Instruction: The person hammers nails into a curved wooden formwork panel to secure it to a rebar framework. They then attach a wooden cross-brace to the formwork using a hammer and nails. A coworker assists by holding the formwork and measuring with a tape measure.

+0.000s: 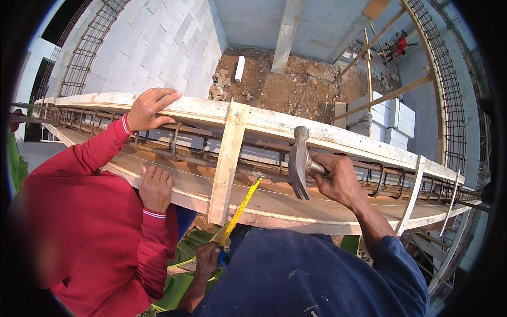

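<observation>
My right hand (338, 178) grips a claw hammer (300, 161) by its handle, close to the head. The hammer is over the reinforcing bars (269, 176) inside a long wooden formwork. Below the formwork's near edge, my left hand (207, 259) is closed around a tape measure (224, 258), its blue case mostly hidden. The yellow tape blade (243, 206) runs up across the near board, its end beside the bars. Just left of the blade, a wooden cross-strip (228, 161) spans the two form boards.
At my left, a co-worker in red (105, 211) rests both hands on the form boards. More strips (414, 193) cross the formwork at the right. Beyond lies a dirt floor (296, 95) with white blocks (388, 116), wooden props (391, 98) and another person (398, 45).
</observation>
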`<move>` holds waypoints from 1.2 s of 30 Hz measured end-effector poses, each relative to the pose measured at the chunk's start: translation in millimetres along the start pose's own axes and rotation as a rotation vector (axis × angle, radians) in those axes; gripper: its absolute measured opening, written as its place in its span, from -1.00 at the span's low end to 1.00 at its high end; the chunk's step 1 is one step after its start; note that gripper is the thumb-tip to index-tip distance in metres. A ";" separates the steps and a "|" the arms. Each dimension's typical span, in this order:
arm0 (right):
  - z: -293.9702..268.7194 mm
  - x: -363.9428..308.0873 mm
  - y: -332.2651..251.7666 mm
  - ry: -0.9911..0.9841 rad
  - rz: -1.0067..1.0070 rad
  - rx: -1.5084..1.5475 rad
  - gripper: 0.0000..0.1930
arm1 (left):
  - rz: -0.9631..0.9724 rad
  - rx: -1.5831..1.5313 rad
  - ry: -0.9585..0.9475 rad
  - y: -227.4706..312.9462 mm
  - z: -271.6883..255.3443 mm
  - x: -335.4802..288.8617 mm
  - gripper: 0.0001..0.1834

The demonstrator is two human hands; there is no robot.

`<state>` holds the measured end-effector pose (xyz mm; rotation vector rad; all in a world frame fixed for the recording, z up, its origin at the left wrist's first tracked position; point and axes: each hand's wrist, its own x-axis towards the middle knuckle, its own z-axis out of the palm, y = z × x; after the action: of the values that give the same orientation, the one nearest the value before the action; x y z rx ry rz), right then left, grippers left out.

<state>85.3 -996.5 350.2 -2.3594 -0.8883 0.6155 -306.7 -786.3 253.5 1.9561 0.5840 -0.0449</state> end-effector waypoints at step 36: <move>62.1 13.8 52.9 -0.005 -0.153 -0.481 -0.40 | 0.040 0.120 0.168 -29.1 14.1 -114.5 -0.68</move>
<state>82.8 -1000.6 267.6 -2.6682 -1.3257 0.3745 -416.5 -832.1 255.2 2.1009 0.6643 0.1126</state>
